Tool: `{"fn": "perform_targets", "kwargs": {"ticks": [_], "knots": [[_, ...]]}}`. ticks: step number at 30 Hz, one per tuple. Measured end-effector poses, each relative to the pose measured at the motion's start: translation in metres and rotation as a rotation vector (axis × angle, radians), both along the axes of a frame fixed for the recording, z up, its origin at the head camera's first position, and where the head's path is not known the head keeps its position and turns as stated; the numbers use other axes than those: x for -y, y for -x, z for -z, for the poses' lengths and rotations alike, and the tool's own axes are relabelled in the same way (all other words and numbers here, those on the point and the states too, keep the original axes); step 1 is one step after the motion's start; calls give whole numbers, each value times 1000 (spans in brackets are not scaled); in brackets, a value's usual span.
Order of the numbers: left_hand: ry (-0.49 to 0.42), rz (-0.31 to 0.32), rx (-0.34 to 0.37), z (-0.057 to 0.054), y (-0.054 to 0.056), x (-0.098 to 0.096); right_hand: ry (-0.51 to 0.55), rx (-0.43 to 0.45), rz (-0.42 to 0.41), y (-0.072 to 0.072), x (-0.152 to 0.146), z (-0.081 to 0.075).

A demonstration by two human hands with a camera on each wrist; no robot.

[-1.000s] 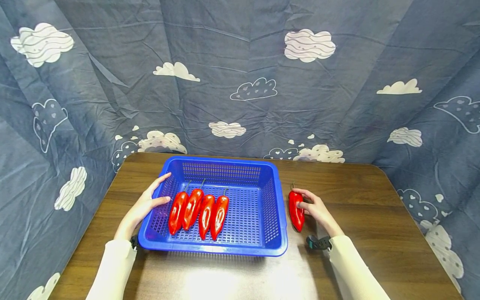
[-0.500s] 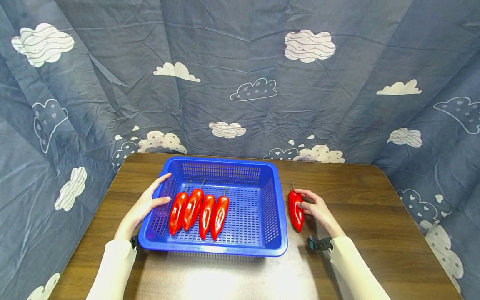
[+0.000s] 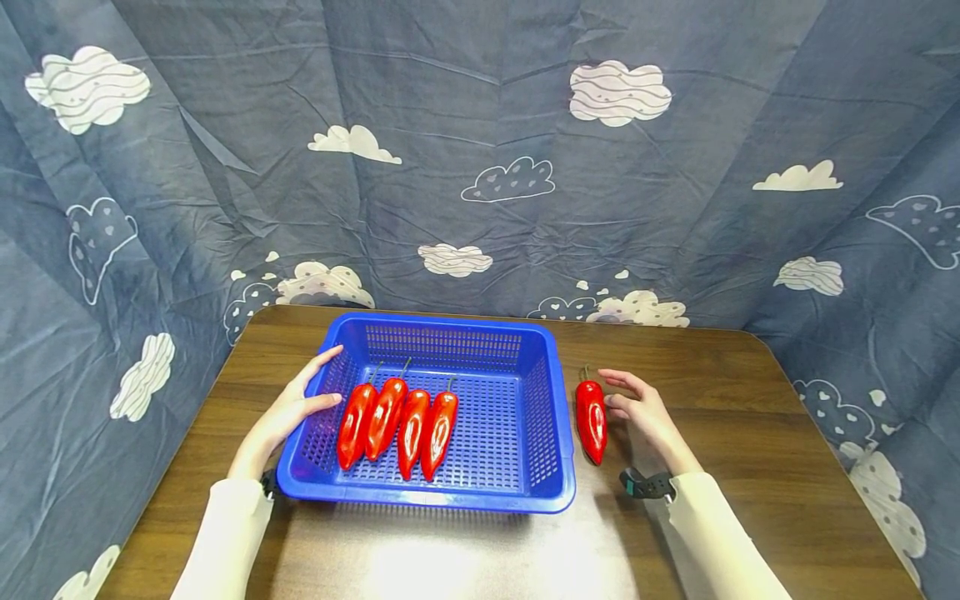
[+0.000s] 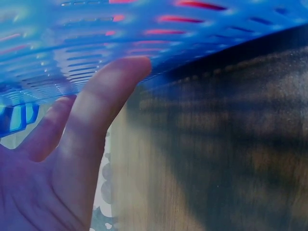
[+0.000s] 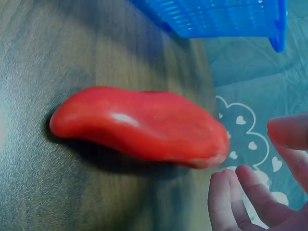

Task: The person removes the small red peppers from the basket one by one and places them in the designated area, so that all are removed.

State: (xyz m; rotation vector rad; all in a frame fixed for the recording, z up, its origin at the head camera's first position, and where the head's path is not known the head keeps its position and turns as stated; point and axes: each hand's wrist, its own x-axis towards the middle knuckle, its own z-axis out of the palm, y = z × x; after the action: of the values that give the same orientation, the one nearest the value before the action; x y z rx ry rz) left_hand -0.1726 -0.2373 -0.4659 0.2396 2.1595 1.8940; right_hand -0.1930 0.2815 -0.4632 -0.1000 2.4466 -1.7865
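Note:
A glossy red chili pepper (image 3: 591, 421) with a green stem lies on the table to the right of the blue basket (image 3: 427, 499). Close beside it on the right is my right hand (image 3: 647, 414), fingers spread and nothing held. The right wrist view shows a gap between those fingers and the pepper (image 5: 139, 125). My left hand (image 3: 283, 414) is at the basket's left side, with thumb and fingers extended. Its thumb (image 4: 103, 91) overlaps the perforated wall in the left wrist view. Inside the basket, several red peppers (image 3: 386, 419) lie side by side toward the left.
The wooden table (image 3: 720, 392) extends on both sides of the basket, with a bright glare near its front. A dark blue cloth (image 3: 465, 100) printed with clouds hangs behind it. Each wrist wears a black strap, such as the right strap (image 3: 647, 485).
My right hand has let go of the pepper and drawn back to the right, its fingers parting from it. The pepper stays on the table. My left hand has not moved.

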Motion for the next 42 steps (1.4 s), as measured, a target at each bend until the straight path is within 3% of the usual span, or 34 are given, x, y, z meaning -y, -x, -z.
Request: {"fn": "perform_targets", "kwargs": {"ticks": [10,20,28,42], "knots": [[-18,0,10,1,1,1,4,-14,-3,2,7,-11],[21,-5,-14,2,1,0,85,-24,-37,-2,27,-30],[10,-2,-9,2,1,0,97,-44,-87,-4,41,-47],[13,1,-4,1,0,0,156,-59,-178,-1,68,-61]]}}
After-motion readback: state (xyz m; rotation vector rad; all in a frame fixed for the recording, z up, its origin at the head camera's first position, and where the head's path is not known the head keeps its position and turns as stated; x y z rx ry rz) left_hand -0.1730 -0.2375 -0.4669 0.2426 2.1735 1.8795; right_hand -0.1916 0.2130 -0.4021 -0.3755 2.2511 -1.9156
